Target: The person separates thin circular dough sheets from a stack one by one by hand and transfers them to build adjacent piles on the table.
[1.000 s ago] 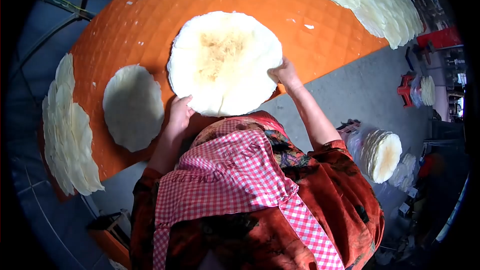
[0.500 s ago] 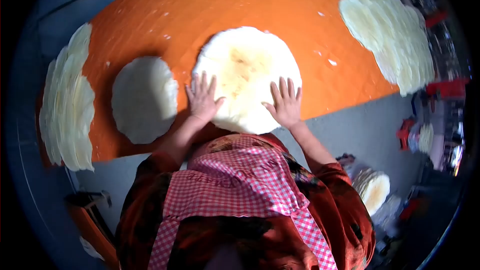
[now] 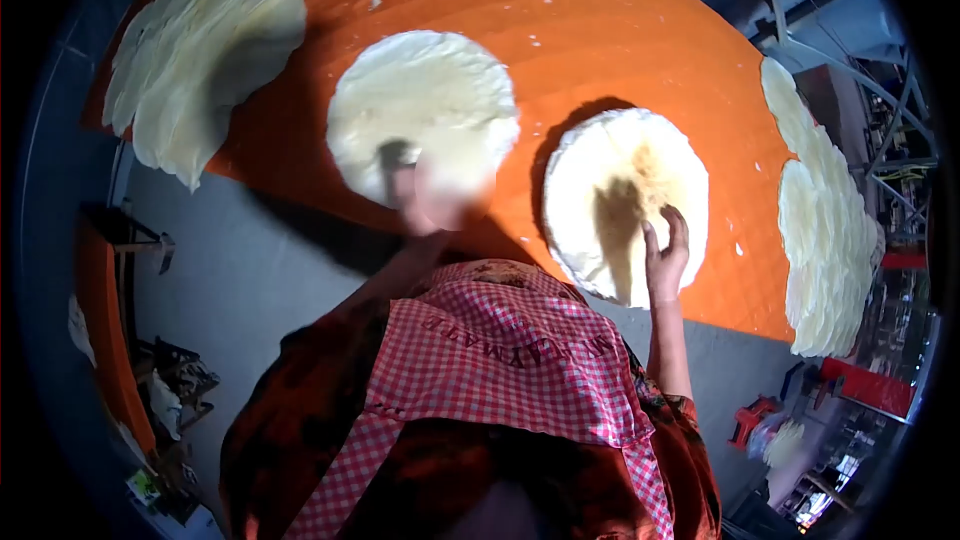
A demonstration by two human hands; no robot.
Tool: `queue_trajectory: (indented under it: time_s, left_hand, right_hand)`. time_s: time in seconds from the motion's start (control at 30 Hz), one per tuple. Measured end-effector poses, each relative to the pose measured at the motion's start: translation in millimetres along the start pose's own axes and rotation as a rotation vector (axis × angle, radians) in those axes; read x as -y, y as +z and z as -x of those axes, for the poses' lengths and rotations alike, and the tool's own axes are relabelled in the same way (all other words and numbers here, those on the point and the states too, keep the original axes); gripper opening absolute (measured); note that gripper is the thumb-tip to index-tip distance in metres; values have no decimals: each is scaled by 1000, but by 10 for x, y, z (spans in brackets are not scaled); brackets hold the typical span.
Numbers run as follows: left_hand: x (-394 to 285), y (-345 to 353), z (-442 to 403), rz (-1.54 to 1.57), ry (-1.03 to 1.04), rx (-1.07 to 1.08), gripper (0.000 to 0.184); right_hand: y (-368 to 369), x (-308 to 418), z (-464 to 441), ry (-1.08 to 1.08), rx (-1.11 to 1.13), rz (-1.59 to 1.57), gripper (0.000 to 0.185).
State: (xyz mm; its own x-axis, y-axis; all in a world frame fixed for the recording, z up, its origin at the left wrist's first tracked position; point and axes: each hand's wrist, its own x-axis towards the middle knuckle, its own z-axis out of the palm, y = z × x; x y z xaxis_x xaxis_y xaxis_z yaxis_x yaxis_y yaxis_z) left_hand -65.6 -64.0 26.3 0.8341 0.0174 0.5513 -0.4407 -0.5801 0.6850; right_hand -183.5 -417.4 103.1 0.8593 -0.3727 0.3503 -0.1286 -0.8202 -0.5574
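Note:
My left hand (image 3: 432, 198) is smeared by motion at the near edge of a thin round flatbread (image 3: 420, 90) on the orange cloth; its fingers do not show clearly. My right hand (image 3: 668, 258) hovers over the near right part of a thicker round stack of flatbreads (image 3: 585, 205), which is browned in spots. Its thumb and fingers are bent but apart, with nothing seen between them. The hand's shadow falls across the top of the stack.
An orange cloth (image 3: 620, 20) covers the table, dotted with small white flakes. Overlapping flatbreads (image 3: 205, 55) lie along its left edge and more flatbreads (image 3: 825, 250) along its right. Red items (image 3: 755, 420) stand on the grey floor at the lower right.
Both hands have left their flat position on the thick stack. The left has moved to the single flatbread; the right is lifted with fingers bent. The view has turned left.

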Motion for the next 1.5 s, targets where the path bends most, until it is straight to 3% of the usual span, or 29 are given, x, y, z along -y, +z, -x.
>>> queue_trajectory:
  time_s: [0.03, 0.1, 0.13, 0.2, 0.27, 0.33, 0.47, 0.5, 0.6, 0.77, 0.9, 1.03, 1.17, 1.27, 1.3, 1.33, 1.43, 1.47, 1.5]
  left_hand:
    - [428, -126, 118, 190, -230, -172, 35]
    - [1205, -536, 293, 12, -482, -219, 32]
    - [1395, -668, 291, 130, -771, -194, 31]
    - [1066, -964, -72, 757, -1210, -132, 29]
    - [1274, -988, -38, 995, -1279, 41, 34]
    - [1247, -1084, -158, 1232, -1334, 68, 39]
    - [1368, -1170, -248, 1404, -1369, 82, 42]
    - [1417, -1173, -237, 1421, -1366, 83, 41]
    - [1618, -1117, -332, 1450, -1349, 116, 46]
    - [1628, -1130, -951, 1406, -1449, 132, 57]
    - [2233, -650, -743, 1826, -1130, 258, 53]
    - [2230, -581, -556, 1548, -1380, 300, 49]
    - [2360, -382, -358, 1872, -1308, 269, 38]
    - [1964, -614, -593, 1713, -1215, 316, 33]
    - [1868, -688, -687, 1640, -1147, 345, 32]
    - [1792, -725, -747, 1566, -1080, 371, 31]
    - [1593, -633, -858, 1440, -1018, 339, 33]
    - [1812, -470, -763, 1380, -939, 500, 26]
    - [1713, -473, -827, 1387, -950, 371, 23]
  right_hand:
    - [145, 453, -85, -12, 42, -111, 32]
    - [640, 1229, -168, 13, 287, -254, 29]
    - [1024, 1491, -165, -100, 368, -427, 33]
    - [1846, 1880, -90, -544, 472, -349, 50]
    - [2609, 2205, 43, -846, 478, -189, 58]
    - [2818, 2602, 198, -776, 489, -71, 58]
    - [3064, 2742, 95, -668, 632, -70, 51]
    - [3182, 2577, 6, -774, 626, -123, 38]
    - [2911, 2660, -145, -269, 786, -284, 26]
    - [2768, 2466, -104, -525, 730, -176, 25]
    - [2531, 2347, -53, -683, 756, -117, 40]
    - [2387, 2123, -32, -751, 775, -28, 43]
    - [2337, 2048, -33, -758, 891, 78, 45]
    - [2176, 2483, -211, -241, 1160, -19, 54]
    - [2079, 2851, -362, 91, 1170, -172, 72]
    - [2283, 2756, -354, 198, 951, -502, 86]
    - [2621, 3157, -591, 215, 786, -457, 95]
    - [2765, 3241, -645, 191, 776, -406, 97]
    - [2747, 3450, -754, 174, 883, -232, 95]
